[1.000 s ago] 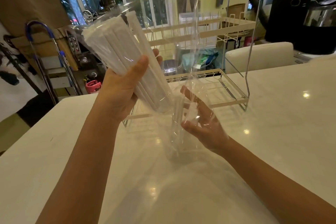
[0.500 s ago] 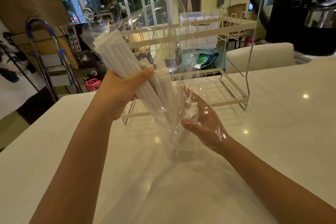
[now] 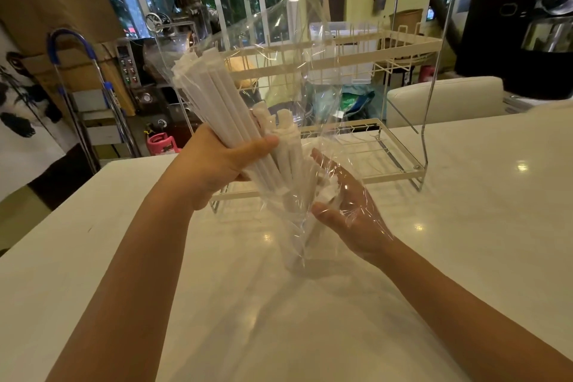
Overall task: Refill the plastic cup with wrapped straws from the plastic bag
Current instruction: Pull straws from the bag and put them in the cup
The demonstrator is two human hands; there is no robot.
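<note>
Left hand [image 3: 217, 164] clamps the straws [image 3: 210, 93], now lower; a few now stand in the cup [image 3: 297, 245], right hand [image 3: 347, 211] open beside the bag [image 3: 294, 49]: refill underway.

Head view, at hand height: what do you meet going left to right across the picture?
pink canister → left hand gripping the wrapped straws → right hand open behind the plastic bag → rack's chrome post

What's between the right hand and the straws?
Head view: the clear plastic bag film drapes over the right hand, separating it from the wrapped straws.
</note>
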